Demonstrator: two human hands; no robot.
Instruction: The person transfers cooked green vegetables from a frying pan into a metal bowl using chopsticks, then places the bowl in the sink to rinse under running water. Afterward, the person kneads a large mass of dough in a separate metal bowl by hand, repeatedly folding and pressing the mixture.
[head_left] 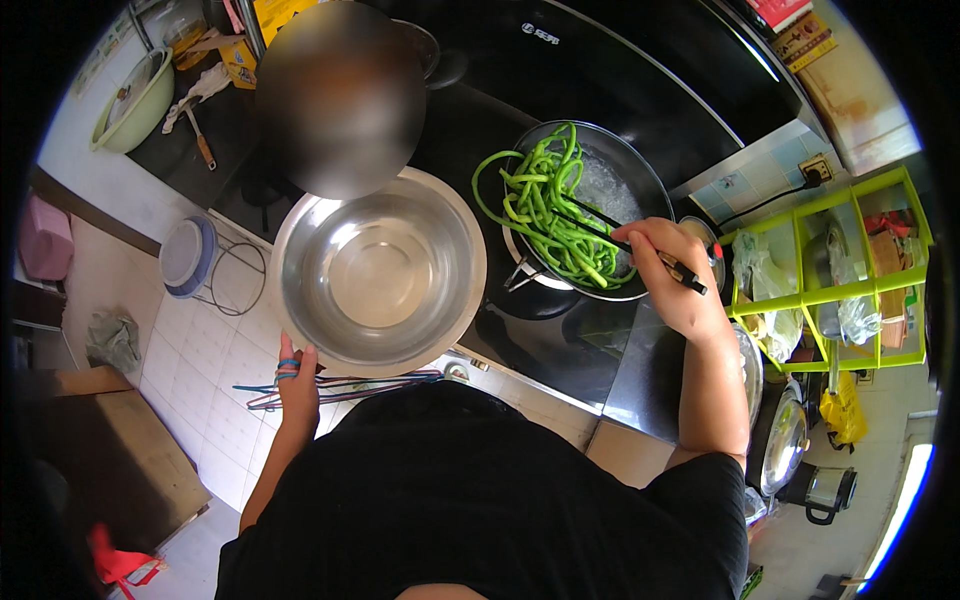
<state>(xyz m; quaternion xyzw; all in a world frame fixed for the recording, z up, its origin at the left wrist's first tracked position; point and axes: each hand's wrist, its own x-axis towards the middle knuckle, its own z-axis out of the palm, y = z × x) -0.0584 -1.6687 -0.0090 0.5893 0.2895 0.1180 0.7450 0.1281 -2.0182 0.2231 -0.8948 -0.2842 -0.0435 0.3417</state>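
Note:
My left hand [297,372] is closed on the near left rim of a wide stainless steel basin [440,305], which is tilted toward me with nothing inside. My right hand [676,268] grips a pair of dark chopsticks [597,222]. Their tips reach into a heap of long green beans [550,205]. The beans lie in a dark round pan [648,178] on the stove, with one loop hanging over its left edge. Bubbling, pale liquid shows on the pan's right side. The tips are hidden among the beans.
A large blurred round shape [340,100] sits beyond the basin. Green shelving [800,300] with bags stands right of the stove [545,350]. A lidded pot [785,440] is near my right elbow. Hangers [340,388] lie below the basin; a pale green bowl [135,105] is far left.

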